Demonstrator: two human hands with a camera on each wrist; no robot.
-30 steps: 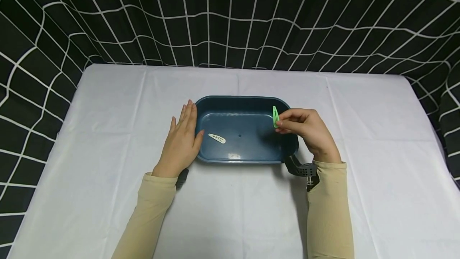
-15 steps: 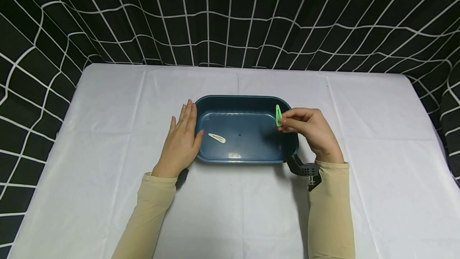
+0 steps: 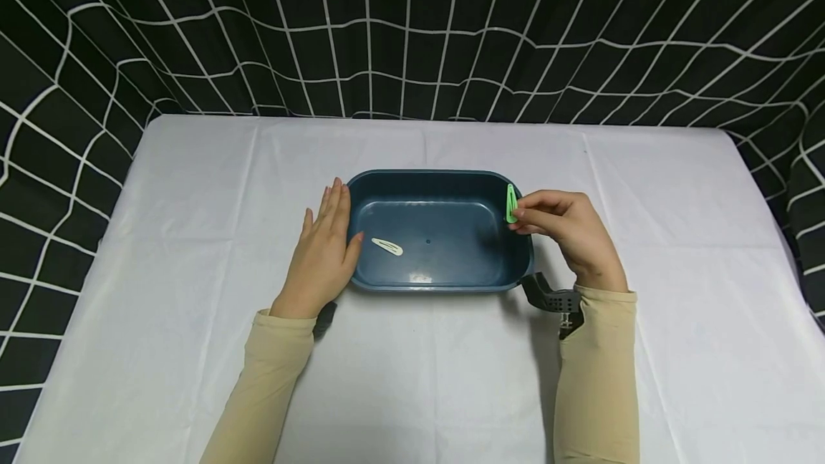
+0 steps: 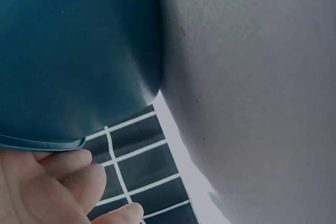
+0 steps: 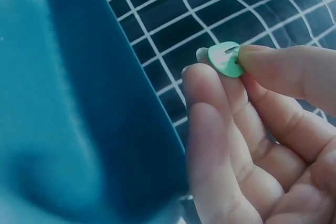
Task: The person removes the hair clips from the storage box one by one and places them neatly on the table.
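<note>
A green snap hair clip (image 3: 511,204) is pinched between the thumb and fingers of my right hand (image 3: 567,228), over the right end of a blue plastic basin (image 3: 438,281). The right wrist view shows the green hair clip (image 5: 226,59) end-on at the fingertips, with the basin wall (image 5: 121,103) to its left. My left hand (image 3: 319,253) lies with straight fingers along the basin's left rim. In the left wrist view its fingers (image 4: 79,177) show beneath the rim. A white snap hair clip (image 3: 387,246) lies on the basin floor near the left end.
A white cloth (image 3: 399,364) covers the table under the basin. Behind and to both sides hangs dark fabric with a white grid net (image 3: 425,41). A black strap (image 3: 551,299) is at the right wrist.
My right hand has moved slightly to the right with the green hair clip, toward the basin's right rim. The left hand and the white hair clip stay in place.
</note>
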